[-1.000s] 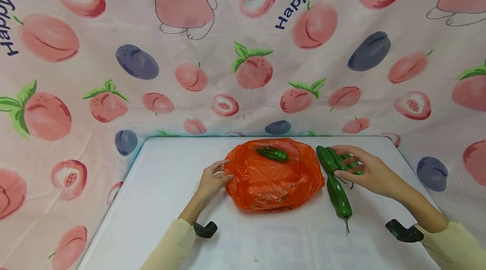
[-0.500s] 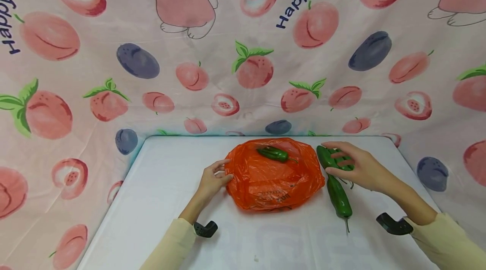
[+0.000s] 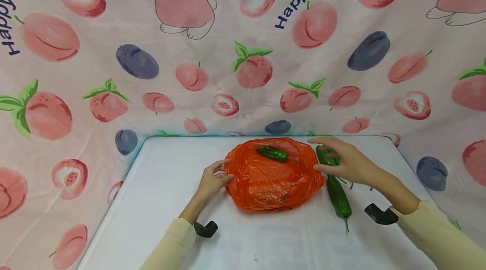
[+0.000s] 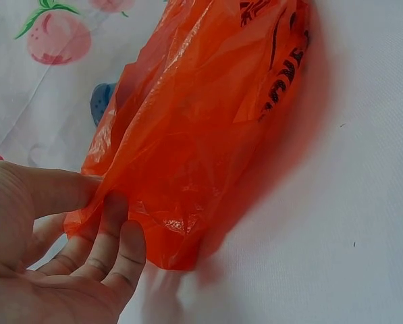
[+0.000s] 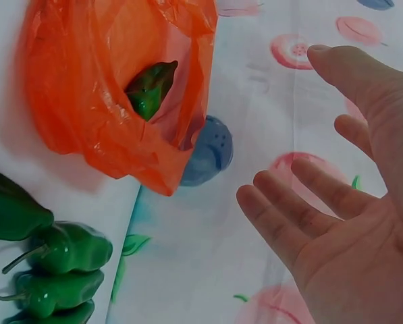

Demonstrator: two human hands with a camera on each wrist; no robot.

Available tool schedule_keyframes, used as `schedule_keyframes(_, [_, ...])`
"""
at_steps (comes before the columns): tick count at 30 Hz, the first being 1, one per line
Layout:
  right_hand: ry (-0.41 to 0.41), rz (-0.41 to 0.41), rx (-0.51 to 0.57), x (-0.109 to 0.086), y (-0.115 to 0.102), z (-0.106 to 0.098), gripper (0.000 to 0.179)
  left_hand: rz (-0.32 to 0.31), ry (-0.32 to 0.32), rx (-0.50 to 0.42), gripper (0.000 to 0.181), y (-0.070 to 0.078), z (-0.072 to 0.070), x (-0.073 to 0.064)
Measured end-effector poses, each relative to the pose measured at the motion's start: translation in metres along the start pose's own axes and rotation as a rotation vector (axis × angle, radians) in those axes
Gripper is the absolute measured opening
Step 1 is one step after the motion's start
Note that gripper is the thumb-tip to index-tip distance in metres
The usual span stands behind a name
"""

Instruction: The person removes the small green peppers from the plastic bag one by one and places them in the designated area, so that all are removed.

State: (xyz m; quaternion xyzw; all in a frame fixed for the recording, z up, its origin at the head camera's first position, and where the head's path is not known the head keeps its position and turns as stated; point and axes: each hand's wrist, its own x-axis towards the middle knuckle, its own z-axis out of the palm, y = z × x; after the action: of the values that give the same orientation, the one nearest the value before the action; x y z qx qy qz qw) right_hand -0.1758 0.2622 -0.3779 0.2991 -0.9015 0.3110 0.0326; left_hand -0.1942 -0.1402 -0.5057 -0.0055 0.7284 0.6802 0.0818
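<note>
An orange plastic bag [image 3: 271, 183] lies on the white table with its mouth spread, and a green pepper [image 3: 274, 153] shows inside it. My left hand [image 3: 211, 181] pinches the left edge of the bag between thumb and fingers, as the left wrist view confirms. By the bag's right rim, my right hand [image 3: 353, 162] hovers with fingers spread and nothing in its grasp. Beneath and beside it lie several green peppers [image 5: 59, 293], partly hidden by the hand in the head view. One long green pepper [image 3: 339, 200] points toward the front, its stem nearest me.
The white table [image 3: 182, 156] ends at the back against a fruit-printed cloth [image 3: 205, 109], which also rises at both sides. A black device [image 3: 206, 229] sits at the left wrist and a similar black device [image 3: 381, 214] at the right wrist.
My right hand has moved left, from above the rightmost peppers to the bag's right rim, with its fingers opening wider. The left hand and the bag have stayed put.
</note>
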Motion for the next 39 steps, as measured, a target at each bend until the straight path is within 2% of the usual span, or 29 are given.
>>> schedule_keyframes(3, [-0.015, -0.029, -0.009, 0.007, -0.003, 0.002, 0.067, -0.003, 0.001, 0.002, 0.054, -0.001, 0.0, 0.001])
schedule_keyframes(17, [-0.13, 0.018, -0.055, 0.039, -0.002, 0.02, 0.067, -0.011, 0.002, 0.019, 0.054, -0.001, 0.001, 0.002])
schedule_keyframes(21, [-0.161, 0.0, -0.073, 0.048, -0.002, 0.027, 0.066, -0.012, -0.001, 0.025, 0.054, -0.001, 0.002, 0.002])
schedule_keyframes(29, [-0.217, 0.004, -0.011, 0.067, 0.0, 0.043, 0.062, -0.01, 0.002, 0.016, 0.053, -0.002, 0.003, 0.003])
schedule_keyframes(34, [-0.252, 0.005, -0.022, 0.078, 0.001, 0.053, 0.064, -0.012, 0.004, 0.018, 0.053, -0.002, 0.004, 0.003])
schedule_keyframes(39, [-0.275, -0.028, -0.026, 0.086, 0.004, 0.062, 0.062, -0.012, 0.001, 0.018, 0.054, -0.001, 0.004, 0.001])
